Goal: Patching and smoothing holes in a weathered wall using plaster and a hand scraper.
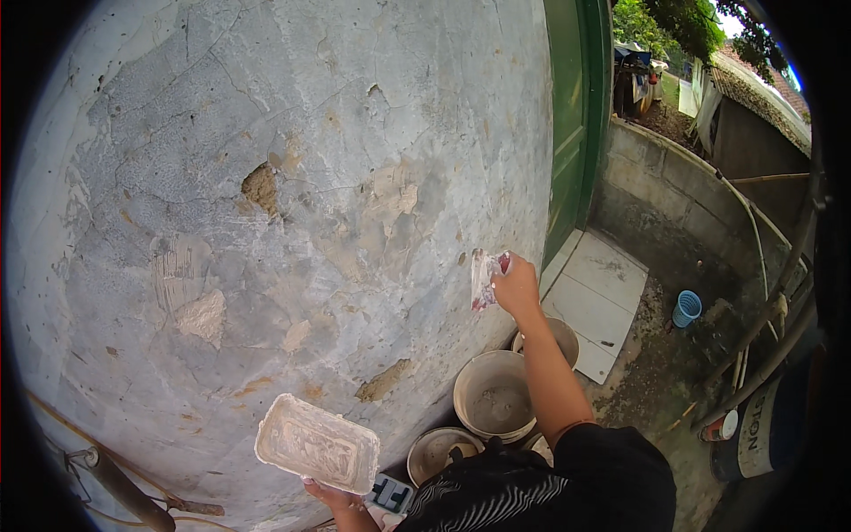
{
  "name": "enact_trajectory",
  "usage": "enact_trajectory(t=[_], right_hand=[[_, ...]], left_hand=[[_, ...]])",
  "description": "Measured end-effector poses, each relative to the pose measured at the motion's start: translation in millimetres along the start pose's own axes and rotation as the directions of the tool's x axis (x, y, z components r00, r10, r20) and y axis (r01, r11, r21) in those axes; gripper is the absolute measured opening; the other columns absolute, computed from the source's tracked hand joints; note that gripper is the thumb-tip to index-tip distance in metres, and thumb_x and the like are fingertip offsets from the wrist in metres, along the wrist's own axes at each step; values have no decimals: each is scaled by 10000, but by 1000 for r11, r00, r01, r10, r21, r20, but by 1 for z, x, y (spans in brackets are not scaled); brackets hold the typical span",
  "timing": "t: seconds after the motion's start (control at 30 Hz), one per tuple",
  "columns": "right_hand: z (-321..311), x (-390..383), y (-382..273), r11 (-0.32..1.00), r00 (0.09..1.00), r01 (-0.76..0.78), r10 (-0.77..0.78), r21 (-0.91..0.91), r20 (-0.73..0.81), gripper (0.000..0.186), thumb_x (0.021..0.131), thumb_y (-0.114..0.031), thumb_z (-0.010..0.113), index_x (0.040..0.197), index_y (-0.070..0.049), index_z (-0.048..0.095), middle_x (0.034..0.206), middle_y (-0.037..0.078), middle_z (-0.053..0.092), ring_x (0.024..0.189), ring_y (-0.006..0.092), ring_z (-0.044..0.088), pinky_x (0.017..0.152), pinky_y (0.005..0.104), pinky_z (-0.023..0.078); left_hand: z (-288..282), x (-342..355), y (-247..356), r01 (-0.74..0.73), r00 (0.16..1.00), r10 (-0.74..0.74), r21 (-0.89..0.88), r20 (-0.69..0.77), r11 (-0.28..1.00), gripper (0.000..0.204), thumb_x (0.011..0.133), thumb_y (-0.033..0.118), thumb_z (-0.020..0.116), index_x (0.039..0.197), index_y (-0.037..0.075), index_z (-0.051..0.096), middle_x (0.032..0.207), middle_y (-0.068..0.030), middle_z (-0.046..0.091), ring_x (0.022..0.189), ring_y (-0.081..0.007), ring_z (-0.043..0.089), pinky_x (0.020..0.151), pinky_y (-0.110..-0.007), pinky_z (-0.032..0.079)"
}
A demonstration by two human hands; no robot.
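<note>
My right hand (517,285) is closed around the handle of a putty knife (482,278). Its wide blade, smeared with pale paste, is at the grey-blue wall (292,106); whether it touches cannot be made out. Lower left, my left hand (330,495) supports a rectangular plastic tub (333,411) from beneath, its fingers mostly hidden by it. Whitish filler coats the tub's inside and rim. Across the wall run cracks, a deep chipped hole (260,188), a lower broken spot (383,381), and smeared filler patches (202,317).
Several buckets (463,383) stand along the wall's foot, beside a small case (390,494). A green door (570,133) and white tiles (589,310) lie beyond. Rightward are a blue plastic basket (686,309), poles (753,355) and a dark drum (762,430). A metal-framed object (133,492) is lower left.
</note>
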State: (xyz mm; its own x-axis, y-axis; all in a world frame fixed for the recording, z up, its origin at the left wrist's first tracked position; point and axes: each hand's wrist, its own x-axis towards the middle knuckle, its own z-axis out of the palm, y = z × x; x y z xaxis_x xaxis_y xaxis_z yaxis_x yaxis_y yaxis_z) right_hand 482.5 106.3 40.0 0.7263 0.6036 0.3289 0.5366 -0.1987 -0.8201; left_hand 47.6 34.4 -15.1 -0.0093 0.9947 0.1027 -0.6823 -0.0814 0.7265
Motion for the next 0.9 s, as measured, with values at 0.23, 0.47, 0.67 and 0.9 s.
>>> enact_trajectory(t=[0.23, 0.47, 0.67, 0.9], right_hand=[[0, -12, 4, 998, 998, -66, 66, 24, 11, 183, 696, -123, 618, 790, 33, 605, 777, 247, 633, 770, 419, 618, 693, 457, 493], [-5, -16, -13, 1000, 1000, -1, 2, 24, -26, 173, 706, -104, 612, 807, 37, 609, 768, 243, 633, 758, 413, 620, 688, 450, 489], [13, -10, 15, 993, 999, -39, 38, -110, -9, 154, 721, -92, 598, 801, 38, 611, 779, 240, 637, 772, 400, 629, 693, 440, 492], [13, -19, 16, 996, 999, 12, -8, 88, -45, 158, 741, -95, 597, 831, 33, 611, 789, 231, 643, 763, 399, 630, 675, 438, 486]], left_hand=[[6, -1, 2, -35, 998, 36, 36, -50, 999, 766, 847, 599, 408, 1405, 86, 295, 1363, -123, 412, 1188, -323, 469, 957, -468, 435], [8, 1, 4, -27, 999, 26, -12, -21, 1000, 770, 850, 595, 409, 1413, 86, 281, 1372, -125, 403, 1194, -327, 458, 965, -470, 431], [10, 7, -1, 0, 999, 1, 43, -41, 999, 853, 787, 639, 483, 1416, 103, 268, 1360, -129, 407, 1178, -330, 473, 958, -491, 439], [14, 0, 2, 11, 996, -5, 70, -85, 997, 854, 788, 645, 490, 1411, 102, 274, 1353, -116, 416, 1176, -323, 475, 953, -483, 442]])
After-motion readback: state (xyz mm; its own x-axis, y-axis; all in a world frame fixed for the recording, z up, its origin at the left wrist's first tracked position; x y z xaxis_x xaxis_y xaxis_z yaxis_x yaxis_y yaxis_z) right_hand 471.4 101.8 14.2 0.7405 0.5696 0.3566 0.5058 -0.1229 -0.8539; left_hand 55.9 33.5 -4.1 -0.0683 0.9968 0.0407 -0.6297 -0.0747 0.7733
